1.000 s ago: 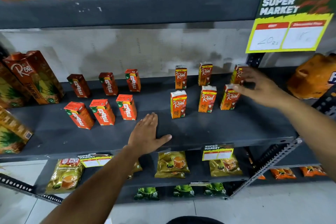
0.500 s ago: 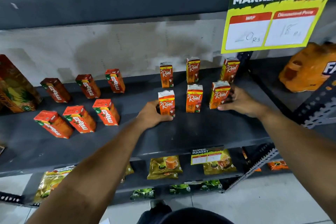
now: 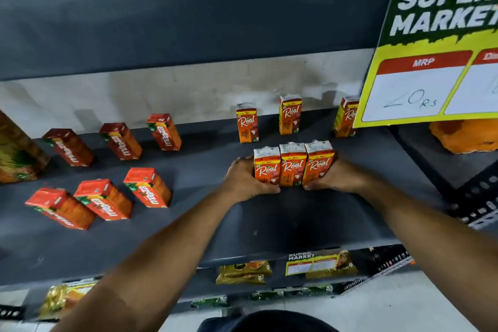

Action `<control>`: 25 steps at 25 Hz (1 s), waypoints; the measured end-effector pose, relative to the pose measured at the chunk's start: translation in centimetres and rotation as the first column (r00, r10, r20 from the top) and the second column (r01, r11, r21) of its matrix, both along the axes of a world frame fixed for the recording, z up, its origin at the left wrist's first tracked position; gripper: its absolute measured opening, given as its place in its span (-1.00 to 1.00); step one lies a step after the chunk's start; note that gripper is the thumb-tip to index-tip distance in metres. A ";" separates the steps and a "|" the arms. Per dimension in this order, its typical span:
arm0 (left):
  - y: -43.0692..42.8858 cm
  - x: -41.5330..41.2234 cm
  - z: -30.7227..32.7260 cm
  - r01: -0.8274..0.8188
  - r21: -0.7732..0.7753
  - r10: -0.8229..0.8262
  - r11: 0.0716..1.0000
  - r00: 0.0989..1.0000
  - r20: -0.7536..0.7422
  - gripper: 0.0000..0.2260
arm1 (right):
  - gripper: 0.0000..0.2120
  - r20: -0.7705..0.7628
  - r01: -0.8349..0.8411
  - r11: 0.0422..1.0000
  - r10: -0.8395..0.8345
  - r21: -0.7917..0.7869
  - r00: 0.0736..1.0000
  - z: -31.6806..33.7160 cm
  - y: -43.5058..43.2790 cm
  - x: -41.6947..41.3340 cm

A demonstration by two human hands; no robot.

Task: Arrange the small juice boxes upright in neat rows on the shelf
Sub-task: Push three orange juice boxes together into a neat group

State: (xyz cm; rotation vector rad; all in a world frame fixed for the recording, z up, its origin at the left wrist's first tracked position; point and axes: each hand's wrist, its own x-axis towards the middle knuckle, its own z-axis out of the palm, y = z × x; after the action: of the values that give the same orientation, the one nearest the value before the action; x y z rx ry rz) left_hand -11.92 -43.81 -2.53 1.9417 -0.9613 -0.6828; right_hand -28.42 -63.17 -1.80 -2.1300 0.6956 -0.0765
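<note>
Three orange Real juice boxes stand upright, pressed side by side in a front row on the grey shelf. My left hand grips the left end of that row and my right hand grips the right end. Behind them three more Real boxes stand apart: one at left, one in the middle, one partly hidden by the price sign. To the left, red Maaza boxes stand in a back row and a front row.
A yellow-green Super Market price sign hangs at the upper right. A large juice carton stands at the far left, an orange bottle pack at the right. Snack packets lie on the lower shelf. The upper shelf edge overhangs.
Both hands pushed the three front Real boxes together into one tight row. The left hand came from the shelf's front edge, the right from the rightmost box. The camera moved closer.
</note>
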 end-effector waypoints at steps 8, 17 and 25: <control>0.0 -1.1 0.1 -0.058 0.009 0.058 0.998 0.997 -0.045 -0.48 | -0.34 0.057 0.078 0.996 -0.081 0.049 0.995 -0.3 1.5 -0.3; 1.0 -10.0 -0.8 -0.139 0.097 0.139 0.985 0.990 0.010 -0.32 | -0.47 0.088 0.015 1.000 -0.016 0.010 0.996 -1.0 2.2 -8.9; 2.1 -12.8 0.1 -0.180 0.158 0.180 0.971 0.984 0.018 -0.46 | -0.56 0.034 0.024 1.000 -0.025 0.006 0.999 -0.1 3.4 -11.0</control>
State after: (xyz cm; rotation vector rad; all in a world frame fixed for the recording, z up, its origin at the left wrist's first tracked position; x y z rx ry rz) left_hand -24.69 -41.70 -2.40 2.1403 -0.7391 -0.6685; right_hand -39.40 -59.74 -1.90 -2.1102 0.7015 -0.1234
